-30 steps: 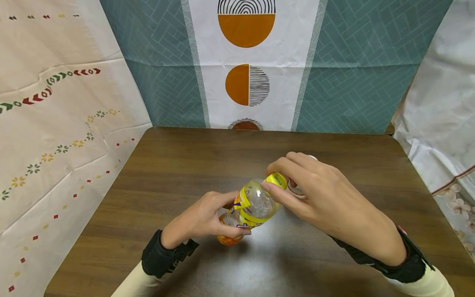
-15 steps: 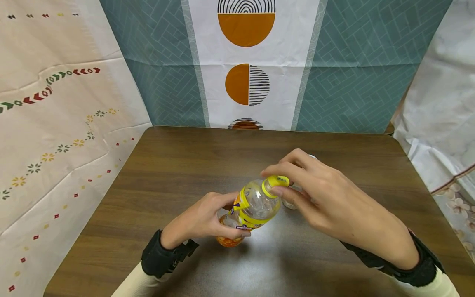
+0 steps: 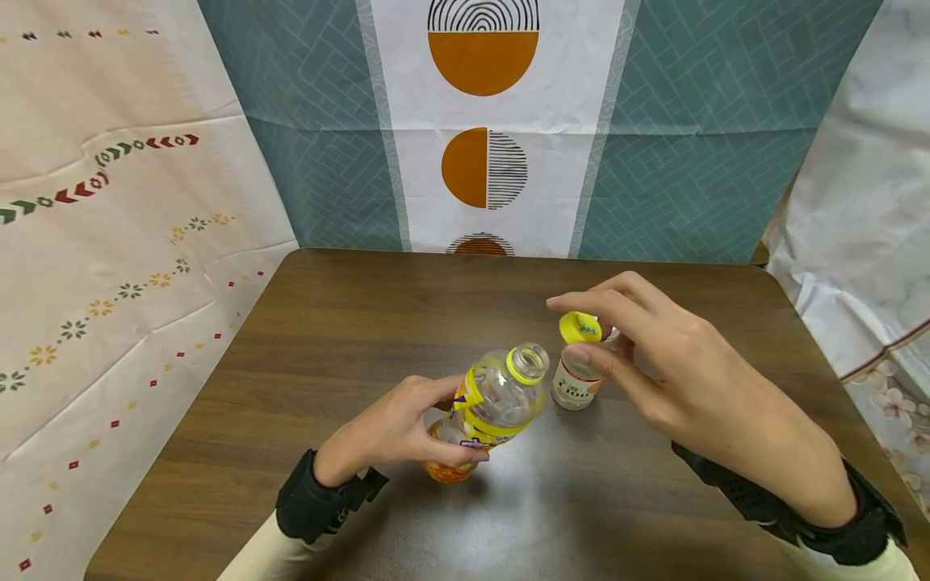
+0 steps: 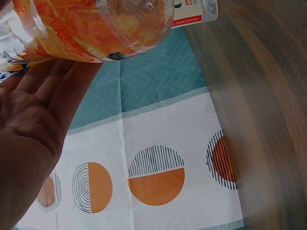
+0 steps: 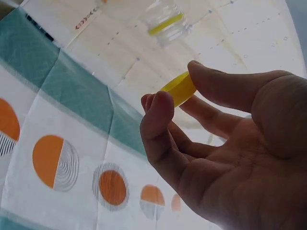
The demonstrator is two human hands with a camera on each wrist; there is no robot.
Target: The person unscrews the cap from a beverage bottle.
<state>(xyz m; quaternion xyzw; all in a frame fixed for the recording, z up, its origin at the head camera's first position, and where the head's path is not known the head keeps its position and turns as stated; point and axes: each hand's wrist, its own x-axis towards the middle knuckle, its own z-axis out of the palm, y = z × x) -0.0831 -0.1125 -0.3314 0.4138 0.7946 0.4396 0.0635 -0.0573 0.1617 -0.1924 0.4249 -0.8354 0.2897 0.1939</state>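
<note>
My left hand [image 3: 407, 428] grips a clear plastic bottle [image 3: 494, 403] with a yellow label and orange contents at its base, tilted with its uncapped mouth [image 3: 528, 362] up and to the right. In the left wrist view the bottle [image 4: 91, 28] lies across my palm [image 4: 29, 129]. My right hand [image 3: 654, 363] pinches the yellow cap [image 3: 579, 328] between thumb and fingers, a little above and right of the mouth. The right wrist view shows the cap [image 5: 179, 89] held at the fingertips. A small clear bottle [image 3: 574, 386] with a white label stands just behind the cap.
A dark wooden table [image 3: 363, 323] carries everything. Patterned cloths hang behind it and on both sides: teal and white with orange circles [image 3: 483, 161] at the back, cream [image 3: 109, 242] on the left.
My right hand has taken the yellow cap off the bottle and lifted it up and to the right. The bottle's mouth now stands uncovered. My left hand has kept its hold.
</note>
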